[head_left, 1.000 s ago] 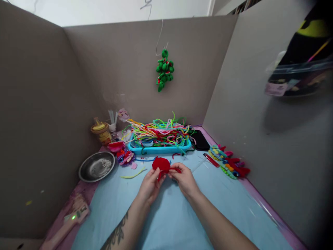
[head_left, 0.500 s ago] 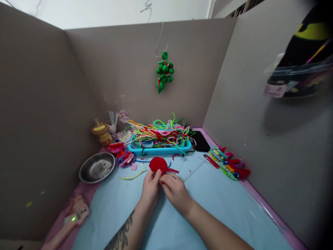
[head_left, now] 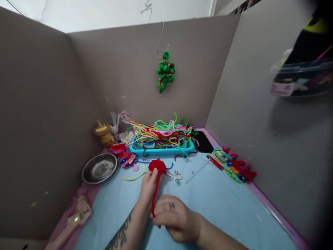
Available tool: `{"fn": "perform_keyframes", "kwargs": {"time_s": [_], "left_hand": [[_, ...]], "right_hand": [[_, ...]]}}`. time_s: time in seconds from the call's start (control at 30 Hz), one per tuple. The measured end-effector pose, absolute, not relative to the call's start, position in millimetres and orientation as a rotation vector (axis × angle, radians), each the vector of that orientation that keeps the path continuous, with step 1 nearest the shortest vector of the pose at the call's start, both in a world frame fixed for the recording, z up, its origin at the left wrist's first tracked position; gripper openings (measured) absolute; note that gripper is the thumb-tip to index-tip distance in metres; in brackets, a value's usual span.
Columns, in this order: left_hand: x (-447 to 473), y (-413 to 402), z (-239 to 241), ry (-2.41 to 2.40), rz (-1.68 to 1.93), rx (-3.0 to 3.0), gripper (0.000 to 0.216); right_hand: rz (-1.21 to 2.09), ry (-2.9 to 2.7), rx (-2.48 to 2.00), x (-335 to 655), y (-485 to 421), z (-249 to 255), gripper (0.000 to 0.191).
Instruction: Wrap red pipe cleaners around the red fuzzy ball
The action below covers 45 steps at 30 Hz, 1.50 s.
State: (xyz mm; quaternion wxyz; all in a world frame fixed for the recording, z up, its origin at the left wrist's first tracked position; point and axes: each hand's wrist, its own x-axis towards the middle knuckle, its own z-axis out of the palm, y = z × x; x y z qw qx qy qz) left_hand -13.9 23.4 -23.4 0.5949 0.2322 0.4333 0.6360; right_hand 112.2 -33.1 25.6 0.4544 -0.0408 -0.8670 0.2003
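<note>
My left hand (head_left: 148, 185) pinches a round red pipe-cleaner coil (head_left: 157, 166) and holds it just above the blue mat. A red pipe-cleaner tail (head_left: 155, 194) runs from the coil down toward me. My right hand (head_left: 175, 218) is closed around the near end of that tail and holds it taut. Small scissors (head_left: 176, 177) lie on the mat just right of the coil.
A blue tray (head_left: 162, 150) heaped with coloured pipe cleaners stands behind the coil. A metal bowl (head_left: 99, 168) is at the left, finished pipe-cleaner pieces (head_left: 234, 168) at the right, a glue gun (head_left: 70, 225) near left. Grey cardboard walls enclose the blue mat (head_left: 221, 208); a green ornament (head_left: 165, 71) hangs at the back.
My right hand has slid back toward me along the red pipe cleaner, drawing the tail out straight. The left hand stays on the coil. The scissors have come into sight.
</note>
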Motion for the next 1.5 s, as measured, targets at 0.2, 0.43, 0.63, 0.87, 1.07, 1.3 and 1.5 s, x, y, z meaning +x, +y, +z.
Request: {"fn": "perform_keyframes", "kwargs": {"time_s": [0.2, 0.43, 0.63, 0.87, 1.07, 1.3, 1.5], "left_hand": [[-10, 18, -15, 0.913, 1.444, 0.467, 0.026], [-3, 11, -9, 0.888, 1.397, 0.608, 0.028], [-1, 10, -9, 0.906, 1.42, 0.63, 0.031], [1, 8, -4, 0.916, 1.432, 0.612, 0.03], [-1, 7, -6, 0.986, 1.414, 0.663, 0.035], [-3, 11, -14, 0.961, 1.455, 0.758, 0.033], [-6, 12, -16, 1.033, 1.478, 0.925, 0.028]], "right_hand": [[0.465, -1.701, -0.946, 122, -9, -5, 0.033], [0.466, -1.653, -1.088, 123, 15, -11, 0.012], [0.529, -1.653, -1.12, 121, 16, -14, 0.014], [0.581, -1.585, -1.133, 119, 20, -13, 0.015], [0.971, -1.341, -1.138, 122, 27, -21, 0.007], [0.99, -1.263, -1.042, 122, 23, -13, 0.02], [0.804, -1.621, -0.882, 122, 11, 0, 0.02]]}}
